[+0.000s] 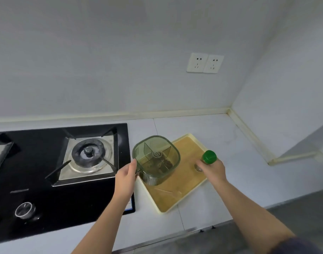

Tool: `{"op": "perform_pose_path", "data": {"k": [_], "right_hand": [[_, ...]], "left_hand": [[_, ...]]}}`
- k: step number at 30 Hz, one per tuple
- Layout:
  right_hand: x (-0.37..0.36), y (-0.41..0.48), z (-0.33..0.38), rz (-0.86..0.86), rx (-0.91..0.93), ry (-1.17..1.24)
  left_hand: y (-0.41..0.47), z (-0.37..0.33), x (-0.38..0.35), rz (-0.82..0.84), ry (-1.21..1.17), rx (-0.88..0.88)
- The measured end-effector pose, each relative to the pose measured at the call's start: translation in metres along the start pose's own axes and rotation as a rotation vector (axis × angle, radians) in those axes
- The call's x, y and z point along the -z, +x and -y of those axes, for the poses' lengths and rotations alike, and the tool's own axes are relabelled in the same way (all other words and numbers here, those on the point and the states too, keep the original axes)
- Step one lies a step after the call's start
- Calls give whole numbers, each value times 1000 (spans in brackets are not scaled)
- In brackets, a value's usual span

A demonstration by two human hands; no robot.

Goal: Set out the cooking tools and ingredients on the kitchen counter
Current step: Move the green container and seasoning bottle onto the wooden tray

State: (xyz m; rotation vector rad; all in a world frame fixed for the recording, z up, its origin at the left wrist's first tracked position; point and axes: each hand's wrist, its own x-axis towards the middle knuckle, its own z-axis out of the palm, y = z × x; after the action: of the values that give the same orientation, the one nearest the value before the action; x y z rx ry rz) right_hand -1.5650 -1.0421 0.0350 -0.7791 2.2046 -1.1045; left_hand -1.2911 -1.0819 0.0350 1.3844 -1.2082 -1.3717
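Observation:
A clear green spice box [157, 158] with inner dividers and dark contents stands on the left part of a cream tray [177, 197] with a tan inner surface. My left hand [126, 176] grips the box by its left side. My right hand [212, 168] holds a bottle with a green cap [209, 157] upright over the tray's right part; the bottle's body is mostly hidden by my fingers.
A black gas hob [38, 180] with a burner [89, 153] and a knob [24, 209] lies directly left of the tray. The white counter [230, 140] runs right into a wall corner. Two wall sockets [205, 63] sit above. The counter's front edge is near my forearms.

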Motion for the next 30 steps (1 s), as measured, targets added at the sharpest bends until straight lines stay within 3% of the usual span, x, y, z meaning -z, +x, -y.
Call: {"op": "perform_pose_path", "data": {"k": [13, 30], "right_hand": [[31, 78, -39, 117, -20, -132], [45, 115, -63, 63, -87, -141]], "left_hand": [[29, 31, -44, -133, 88, 42], [42, 53, -57, -161, 137, 76]]}}
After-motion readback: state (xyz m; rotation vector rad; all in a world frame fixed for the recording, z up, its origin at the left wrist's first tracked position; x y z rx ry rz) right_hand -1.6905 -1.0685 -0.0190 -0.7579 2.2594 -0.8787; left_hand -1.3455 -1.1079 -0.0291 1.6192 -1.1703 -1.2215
